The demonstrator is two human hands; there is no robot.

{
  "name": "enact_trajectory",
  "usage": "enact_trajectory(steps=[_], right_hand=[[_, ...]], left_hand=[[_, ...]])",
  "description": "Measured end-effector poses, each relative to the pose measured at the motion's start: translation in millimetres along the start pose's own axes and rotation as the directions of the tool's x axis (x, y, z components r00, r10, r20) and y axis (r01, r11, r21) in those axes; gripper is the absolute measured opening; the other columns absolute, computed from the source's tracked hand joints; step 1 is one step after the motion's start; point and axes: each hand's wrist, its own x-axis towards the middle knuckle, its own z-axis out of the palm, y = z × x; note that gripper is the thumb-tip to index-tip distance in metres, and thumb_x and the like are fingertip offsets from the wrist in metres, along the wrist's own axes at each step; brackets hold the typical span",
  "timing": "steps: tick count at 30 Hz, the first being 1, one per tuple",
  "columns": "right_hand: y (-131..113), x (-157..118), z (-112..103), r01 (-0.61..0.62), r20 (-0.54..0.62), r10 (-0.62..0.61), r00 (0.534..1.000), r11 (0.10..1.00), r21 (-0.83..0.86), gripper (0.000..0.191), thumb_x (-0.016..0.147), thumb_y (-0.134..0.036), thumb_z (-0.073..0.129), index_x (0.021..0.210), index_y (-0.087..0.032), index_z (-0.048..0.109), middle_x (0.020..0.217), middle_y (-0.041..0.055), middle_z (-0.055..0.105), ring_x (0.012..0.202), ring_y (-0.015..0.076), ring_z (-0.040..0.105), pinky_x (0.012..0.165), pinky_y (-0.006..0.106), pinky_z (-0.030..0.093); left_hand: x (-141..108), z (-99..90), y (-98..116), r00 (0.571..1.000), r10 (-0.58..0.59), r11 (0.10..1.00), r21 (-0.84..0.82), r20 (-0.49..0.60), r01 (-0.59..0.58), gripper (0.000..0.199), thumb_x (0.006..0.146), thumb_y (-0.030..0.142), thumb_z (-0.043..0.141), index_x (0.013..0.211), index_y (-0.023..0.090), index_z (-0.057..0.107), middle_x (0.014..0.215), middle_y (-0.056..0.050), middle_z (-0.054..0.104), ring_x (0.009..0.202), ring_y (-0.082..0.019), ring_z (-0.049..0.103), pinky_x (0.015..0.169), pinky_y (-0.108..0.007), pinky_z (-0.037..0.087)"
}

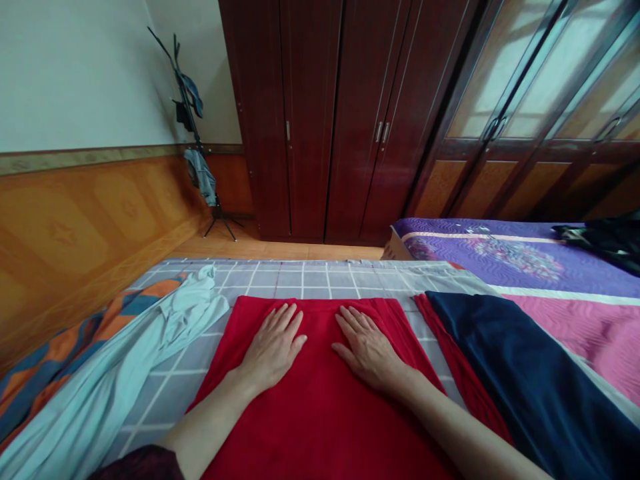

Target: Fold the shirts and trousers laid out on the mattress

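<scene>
A red cloth garment [320, 400] lies spread flat in front of me, its far edge straight and its near end out of view. My left hand [273, 347] rests palm down on its upper left part, fingers stretched out. On the upper right part my right hand [367, 350] also lies flat, with the thumb apart from the fingers. Neither hand grips anything. Under the garment is a grey checked bed sheet [330, 279]. To the right lies folded dark blue cloth [510, 353], with a red cloth edge [465, 373] showing beside it.
Light blue cloth [130, 363] and an orange-and-blue striped cloth [95, 327] lie at the left. A bed with a purple and pink cover [460, 250] adjoins at the right, black cloth [607, 240] on it. Behind stand a dark red wardrobe [310, 120] and a coat stand [187, 100].
</scene>
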Motion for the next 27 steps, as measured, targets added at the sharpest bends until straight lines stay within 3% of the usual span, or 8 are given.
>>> enact_trajectory(steps=[2,6,12,15,18,21,24,27], right_hand=[[6.1,-2.1,11.9,-0.014,0.015,0.014,1.000,1.000,-0.024,0.059,0.092,-0.043,0.043,0.139,-0.008,0.040,0.145,0.0164,0.034,0.136,0.0297,0.028,0.110,0.049,0.028],[14.1,-7.4,18.9,-0.028,0.004,0.028,1.000,0.998,-0.059,0.061,0.093,-0.048,0.039,0.141,-0.010,0.037,0.148,0.0136,0.029,0.137,0.0277,0.024,0.112,0.048,0.026],[23.8,-3.0,26.0,-0.106,-0.054,0.101,0.993,0.988,-0.109,0.072,0.090,-0.060,0.036,0.139,-0.007,0.040,0.147,0.0166,0.029,0.136,0.0314,0.025,0.110,0.051,0.029],[25.3,-3.6,27.4,-0.166,-0.106,0.154,0.982,0.979,-0.120,0.075,0.089,-0.060,0.038,0.137,-0.003,0.042,0.146,0.0201,0.030,0.135,0.0340,0.026,0.109,0.052,0.030],[21.2,-7.2,24.6,-0.036,-0.095,0.028,0.995,0.995,-0.088,0.067,0.090,-0.052,0.041,0.141,-0.008,0.037,0.149,0.0166,0.025,0.137,0.0319,0.021,0.109,0.051,0.030],[17.9,-10.2,22.4,0.122,-0.013,-0.122,0.992,0.992,-0.040,0.062,0.091,-0.049,0.042,0.143,-0.016,0.035,0.150,0.0123,0.024,0.138,0.0302,0.022,0.107,0.050,0.033],[19.6,-10.4,23.7,0.123,-0.005,-0.123,0.992,0.991,-0.044,0.062,0.092,-0.051,0.040,0.142,-0.014,0.038,0.148,0.0135,0.028,0.136,0.0315,0.026,0.105,0.052,0.036],[22.5,-9.2,26.3,0.129,-0.031,-0.131,0.991,0.990,-0.060,0.062,0.092,-0.052,0.039,0.141,-0.015,0.038,0.148,0.0126,0.029,0.135,0.0310,0.028,0.105,0.052,0.036]], left_hand=[[-2.5,10.2,-7.0,0.999,-0.006,1.000,0.029,0.045,0.005,0.053,0.092,0.043,0.042,0.138,0.017,0.042,0.149,-0.010,0.033,0.138,-0.028,0.028,0.112,-0.048,0.027],[-4.8,9.7,-17.6,0.995,-0.054,0.997,0.060,0.085,0.049,0.057,0.094,0.048,0.036,0.142,0.018,0.035,0.152,-0.008,0.025,0.139,-0.026,0.024,0.112,-0.050,0.026],[0.9,9.1,-35.9,0.985,-0.156,0.982,0.120,0.072,0.147,0.067,0.092,0.056,0.032,0.144,0.013,0.032,0.150,-0.012,0.027,0.139,-0.028,0.024,0.111,-0.051,0.025],[-0.5,6.1,-32.1,0.979,-0.204,0.969,0.145,0.016,0.199,0.064,0.093,0.052,0.034,0.142,0.011,0.035,0.149,-0.014,0.031,0.139,-0.030,0.024,0.112,-0.054,0.021],[-4.8,0.4,-14.0,0.999,0.003,0.996,0.092,0.041,-0.007,0.059,0.095,0.046,0.034,0.146,0.018,0.026,0.152,-0.007,0.025,0.141,-0.025,0.018,0.115,-0.049,0.016],[-5.9,-2.2,-7.0,0.973,0.171,0.985,-0.021,0.155,-0.170,0.061,0.095,0.052,0.031,0.148,0.024,0.020,0.153,-0.003,0.023,0.142,-0.022,0.016,0.115,-0.046,0.016],[-2.3,-1.1,-28.9,0.988,-0.014,1.000,-0.009,0.155,0.016,0.060,0.095,0.054,0.028,0.146,0.023,0.025,0.152,-0.006,0.025,0.141,-0.026,0.019,0.113,-0.051,0.016],[1.3,-1.2,-65.4,0.971,-0.230,0.973,0.047,0.060,0.227,0.057,0.096,0.048,0.029,0.141,0.014,0.035,0.148,-0.013,0.033,0.138,-0.028,0.026,0.111,-0.051,0.021]])
